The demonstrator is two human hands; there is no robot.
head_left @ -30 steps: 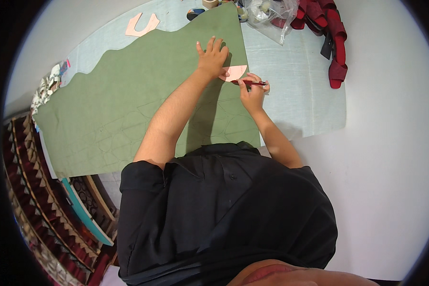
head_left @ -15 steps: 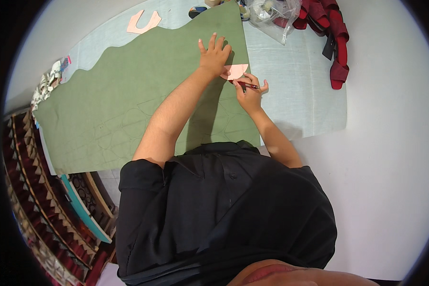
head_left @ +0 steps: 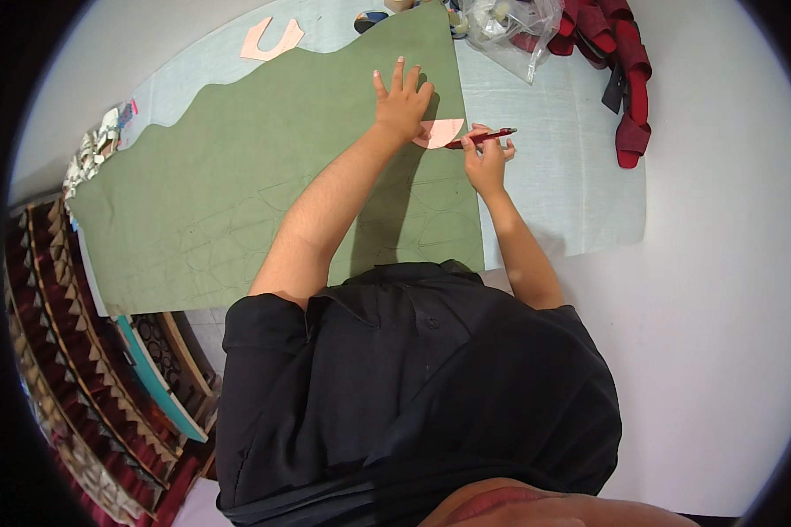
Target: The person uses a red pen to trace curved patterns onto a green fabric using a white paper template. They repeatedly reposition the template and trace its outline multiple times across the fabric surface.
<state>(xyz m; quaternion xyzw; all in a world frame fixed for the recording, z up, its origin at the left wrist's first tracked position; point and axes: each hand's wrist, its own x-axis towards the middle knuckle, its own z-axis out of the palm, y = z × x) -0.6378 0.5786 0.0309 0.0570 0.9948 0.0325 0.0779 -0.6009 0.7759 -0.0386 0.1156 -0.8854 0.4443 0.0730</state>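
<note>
A large green sheet point(head_left: 264, 132) with a wavy far edge covers much of the table, and faint outlines are drawn on its nearer part. Near its right edge lies a small pink half-round pattern piece point(head_left: 441, 133). My left hand point(head_left: 402, 110) is spread on the sheet with its fingers apart, the thumb side at the pattern piece's left end. Just right of the piece, my right hand point(head_left: 488, 165) grips a dark red pen point(head_left: 492, 137). The pen slants, its tip close to the curved lower edge of the piece.
A pink U-shaped pattern piece point(head_left: 272, 40) lies beyond the wavy edge. Red sandals point(head_left: 628, 105) line the far right beside a clear plastic bag point(head_left: 518, 35). Patterned white footwear point(head_left: 92, 154) sits at the left edge. The pale tabletop point(head_left: 554, 176) shows on the right.
My right hand and the pen have moved right along the pattern piece's curved edge, and the pen's angle has changed. My left hand stays spread beside the piece.
</note>
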